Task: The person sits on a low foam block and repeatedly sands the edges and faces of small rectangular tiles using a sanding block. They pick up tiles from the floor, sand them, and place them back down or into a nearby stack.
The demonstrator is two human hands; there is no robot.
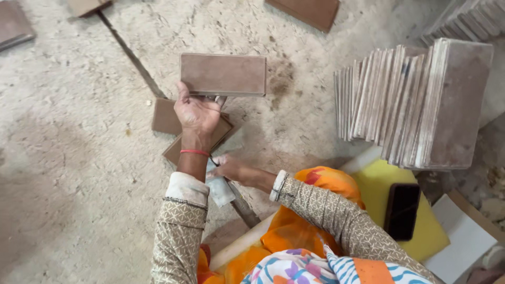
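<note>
L hand (197, 113) grips flat brown rectangular clay tile (223, 74) by its lower edge, at 12 o'clock. R hand (230, 167) closed on pale cloth (219, 188); stacked tiles (415, 102) at 3 o'clock.

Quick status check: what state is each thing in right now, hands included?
Left hand: gripping the brown tile by its lower edge.
Brown tile: lifted, face up.
Right hand: closed on a flat metal tool.
Tile row: standing on edge, leaning.
Phone: screen dark, lying on the yellow pad.
</note>
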